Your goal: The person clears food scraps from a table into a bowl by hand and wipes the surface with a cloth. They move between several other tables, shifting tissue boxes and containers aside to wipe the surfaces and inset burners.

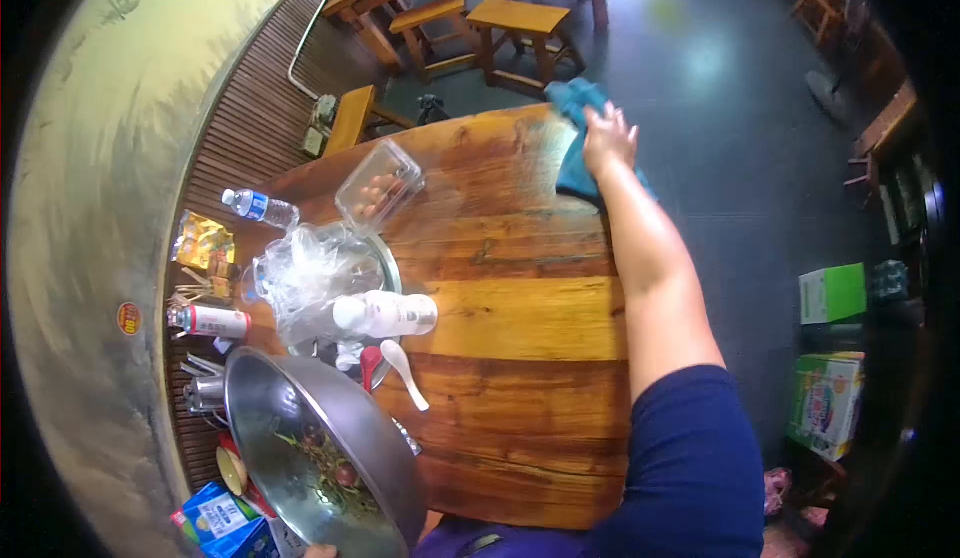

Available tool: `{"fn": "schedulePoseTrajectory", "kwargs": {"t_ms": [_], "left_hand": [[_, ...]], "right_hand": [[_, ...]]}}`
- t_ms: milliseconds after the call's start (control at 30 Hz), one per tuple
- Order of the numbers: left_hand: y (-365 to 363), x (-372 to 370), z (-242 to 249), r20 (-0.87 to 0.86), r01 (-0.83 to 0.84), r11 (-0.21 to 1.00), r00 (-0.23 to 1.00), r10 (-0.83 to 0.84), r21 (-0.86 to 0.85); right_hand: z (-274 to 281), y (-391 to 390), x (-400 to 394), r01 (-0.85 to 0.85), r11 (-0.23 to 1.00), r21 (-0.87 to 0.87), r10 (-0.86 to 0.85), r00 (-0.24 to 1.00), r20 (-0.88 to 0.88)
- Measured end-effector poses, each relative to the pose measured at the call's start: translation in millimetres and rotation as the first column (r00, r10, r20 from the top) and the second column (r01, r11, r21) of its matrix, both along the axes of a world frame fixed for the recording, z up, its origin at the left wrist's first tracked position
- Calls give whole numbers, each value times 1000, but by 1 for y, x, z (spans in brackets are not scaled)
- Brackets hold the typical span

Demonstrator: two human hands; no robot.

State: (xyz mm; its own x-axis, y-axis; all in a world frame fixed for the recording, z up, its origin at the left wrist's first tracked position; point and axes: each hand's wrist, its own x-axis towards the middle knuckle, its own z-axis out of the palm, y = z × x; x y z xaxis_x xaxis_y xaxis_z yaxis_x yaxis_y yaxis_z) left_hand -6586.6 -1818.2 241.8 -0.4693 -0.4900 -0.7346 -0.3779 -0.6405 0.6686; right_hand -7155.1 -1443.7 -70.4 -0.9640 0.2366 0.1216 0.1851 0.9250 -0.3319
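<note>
My right hand [609,141] is stretched out to the table's far right corner, pressed on a teal cloth [577,170] with the fingers closed over it. Part of the cloth hangs past the edge of the wooden table [510,318]. At the bottom, only a bit of my left hand [321,551] shows, gripping the rim of a large metal bowl [385,448]. The bowl is tilted, and plant scraps [335,468] with a few round reddish bits lie inside it. Most of my left hand is hidden by the frame's edge.
On the table's left are a clear egg box [380,186], a water bottle [262,208], plastic bags [315,273], a white bottle [390,314], a white spoon [404,373] and a red spoon [370,366]. Stools [518,18] stand beyond; boxes [832,293] are at right.
</note>
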Motion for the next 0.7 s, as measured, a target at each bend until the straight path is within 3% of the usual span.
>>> {"fn": "schedulePoseTrajectory", "kwargs": {"t_ms": [33, 100, 267, 400, 500, 600, 700], "left_hand": [[6, 5, 1, -7, -7, 1000, 1000, 7, 12], [0, 26, -3, 70, -60, 998, 996, 62, -23], [-3, 37, -15, 24, -123, 992, 992, 124, -38], [-3, 12, -16, 40, -241, 963, 968, 247, -123], [-55, 32, -29, -129, 90, 979, 989, -67, 185], [-71, 17, -46, -96, 175, 973, 982, -162, 153], [-76, -4, -66, -53, 278, 960, 959, -279, -28]], "right_hand": [[-3, -6, -10, 132, 988, -76, -134, 991, -17], [0, -3, -6, 127, 981, -146, -130, 991, -13], [-6, -6, 46, 134, 987, -93, -132, 991, 31], [-18, -11, 139, -28, 994, 104, 39, 994, -102], [-10, -23, 252, -133, 983, 129, 147, 984, -105], [6, -44, 375, -206, 974, 93, 216, 969, -122], [23, -95, 491, -272, 962, 18, 271, 949, -158]]}}
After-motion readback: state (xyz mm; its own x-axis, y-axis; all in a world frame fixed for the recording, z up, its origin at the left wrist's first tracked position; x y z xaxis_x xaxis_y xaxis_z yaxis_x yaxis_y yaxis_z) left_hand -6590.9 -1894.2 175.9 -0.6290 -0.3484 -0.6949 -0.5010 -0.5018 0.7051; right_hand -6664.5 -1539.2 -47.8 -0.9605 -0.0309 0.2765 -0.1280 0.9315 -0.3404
